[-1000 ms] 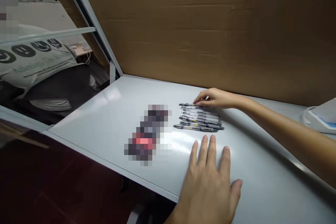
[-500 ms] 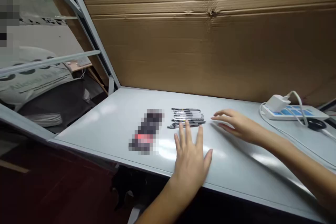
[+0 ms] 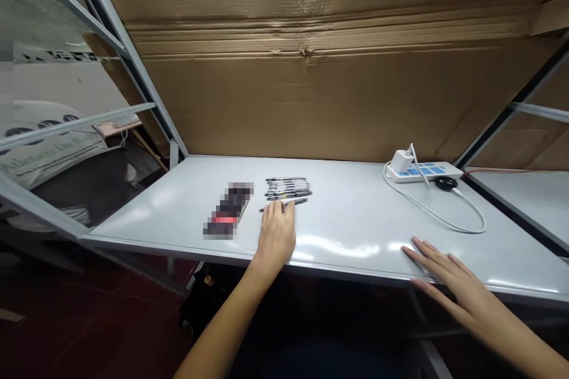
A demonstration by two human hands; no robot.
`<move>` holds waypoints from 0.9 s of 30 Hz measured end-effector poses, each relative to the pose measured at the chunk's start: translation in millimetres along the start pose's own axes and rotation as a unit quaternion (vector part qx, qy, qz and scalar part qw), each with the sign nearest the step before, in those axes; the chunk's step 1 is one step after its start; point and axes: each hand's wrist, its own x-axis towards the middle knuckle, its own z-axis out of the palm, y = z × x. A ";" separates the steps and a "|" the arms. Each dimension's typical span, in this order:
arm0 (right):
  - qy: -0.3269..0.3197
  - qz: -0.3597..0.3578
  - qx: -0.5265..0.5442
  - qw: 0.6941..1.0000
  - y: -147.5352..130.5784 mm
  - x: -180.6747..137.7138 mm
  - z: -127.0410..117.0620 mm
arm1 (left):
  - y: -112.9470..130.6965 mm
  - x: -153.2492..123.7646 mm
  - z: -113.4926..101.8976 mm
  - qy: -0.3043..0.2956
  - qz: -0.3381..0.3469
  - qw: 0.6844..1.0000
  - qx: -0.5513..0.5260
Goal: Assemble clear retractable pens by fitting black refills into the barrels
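Several pens (image 3: 288, 187) lie side by side in a neat row on a pale grey table (image 3: 355, 219). My left hand (image 3: 276, 232) lies flat just in front of them, its fingertips touching the nearest pen, which sits askew from the rest. My right hand (image 3: 448, 275) rests open, fingers stretched, at the table's front edge on the right, far from the pens. A dark blurred object with a red band (image 3: 227, 211) lies left of the pens.
A white power strip (image 3: 422, 170) with a plugged charger and a looping cable (image 3: 438, 216) sits at the back right. A cardboard wall (image 3: 311, 89) rises behind the table. Metal frame bars (image 3: 111, 41) and bags are at the left.
My right hand has left the pens and drawn back to the table's front right edge. My left hand has reached forward onto the nearest pen. The view has pulled back.
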 end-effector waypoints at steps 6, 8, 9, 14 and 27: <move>0.013 -0.030 -0.084 0.996 -49.5 45.9 10.5 | -2.2 1.9 -5.9 -0.020 -0.009 1.000 -0.003; 0.029 -0.035 -0.093 0.995 -61.3 51.7 17.9 | -2.9 1.5 -7.4 -0.039 0.005 0.999 -0.003; 0.036 -0.037 -0.093 0.994 -65.7 52.9 21.4 | -2.8 1.3 -8.7 -0.049 0.014 0.999 0.000; 0.031 -0.072 -0.016 0.997 -80.8 63.0 23.7 | 11.3 4.7 -19.7 -0.100 0.086 0.991 0.026; -0.153 0.082 0.559 0.810 -40.3 220.5 -22.1 | 90.8 92.7 -10.9 -0.137 0.182 0.971 0.074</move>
